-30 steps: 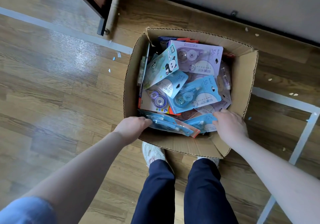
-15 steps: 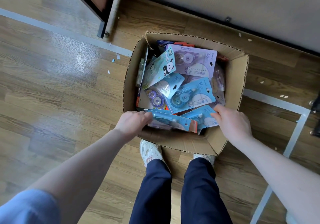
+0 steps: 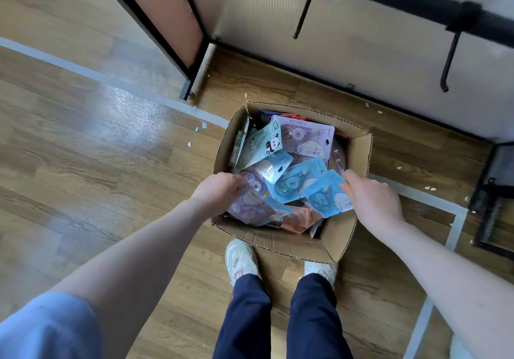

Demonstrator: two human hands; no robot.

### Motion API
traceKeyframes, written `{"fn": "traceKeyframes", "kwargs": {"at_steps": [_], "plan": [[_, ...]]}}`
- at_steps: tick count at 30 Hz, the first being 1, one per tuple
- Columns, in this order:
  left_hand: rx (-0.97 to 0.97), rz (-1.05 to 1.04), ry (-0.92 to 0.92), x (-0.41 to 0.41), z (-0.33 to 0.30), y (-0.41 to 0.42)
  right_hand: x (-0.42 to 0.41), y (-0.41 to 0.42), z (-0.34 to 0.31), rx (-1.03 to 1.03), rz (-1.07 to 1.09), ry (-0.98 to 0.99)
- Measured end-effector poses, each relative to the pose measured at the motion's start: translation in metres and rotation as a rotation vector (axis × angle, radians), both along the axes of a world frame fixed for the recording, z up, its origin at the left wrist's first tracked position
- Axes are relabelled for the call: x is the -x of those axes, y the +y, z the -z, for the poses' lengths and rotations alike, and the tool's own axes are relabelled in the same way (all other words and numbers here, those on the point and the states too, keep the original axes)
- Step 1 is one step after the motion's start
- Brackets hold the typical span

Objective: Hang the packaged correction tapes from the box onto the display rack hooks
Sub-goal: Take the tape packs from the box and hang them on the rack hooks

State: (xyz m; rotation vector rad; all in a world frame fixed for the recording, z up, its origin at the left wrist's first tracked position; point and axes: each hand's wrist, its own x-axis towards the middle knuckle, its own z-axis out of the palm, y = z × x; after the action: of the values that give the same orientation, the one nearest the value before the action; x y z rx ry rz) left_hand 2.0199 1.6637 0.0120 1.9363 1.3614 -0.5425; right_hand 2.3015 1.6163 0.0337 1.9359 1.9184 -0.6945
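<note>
While earlier low, right hand (image 3: 374, 201) now lifts pinched blue packet (image 3: 326, 194); left's grip unclear.

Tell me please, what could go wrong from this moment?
The right hand pinches only an edge of a light blue blister pack, so it may slip back into the brown cardboard box. The left hand digs among loosely piled packs, which may catch and spill. The black metal rack hooks project above the box and could snag an arm.
</note>
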Motion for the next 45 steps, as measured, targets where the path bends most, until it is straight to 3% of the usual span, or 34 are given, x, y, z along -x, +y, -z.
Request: {"fn": "traceKeyframes", "kwargs": {"at_steps": [17,25,31,37,45], "plan": [[-0.352,0.111,0.060,-0.009,-0.149,0.049,0.007,0.047,-0.145,-0.181,-0.079,-0.130],[-0.553,0.078,0.009,0.003,-0.264,0.062,0.015,0.069,-0.254,-0.399,-0.099,-0.020],[-0.714,0.065,0.034,0.013,-0.377,0.084,0.020,0.096,-0.338,-0.676,-0.150,0.098],[-0.898,0.032,0.019,0.022,-0.479,0.089,0.023,0.118,-0.420,-0.772,-0.279,0.082],[-1.010,-0.049,0.015,0.053,-0.571,0.073,0.038,0.141,-0.502,-0.941,-0.282,0.154]]}}
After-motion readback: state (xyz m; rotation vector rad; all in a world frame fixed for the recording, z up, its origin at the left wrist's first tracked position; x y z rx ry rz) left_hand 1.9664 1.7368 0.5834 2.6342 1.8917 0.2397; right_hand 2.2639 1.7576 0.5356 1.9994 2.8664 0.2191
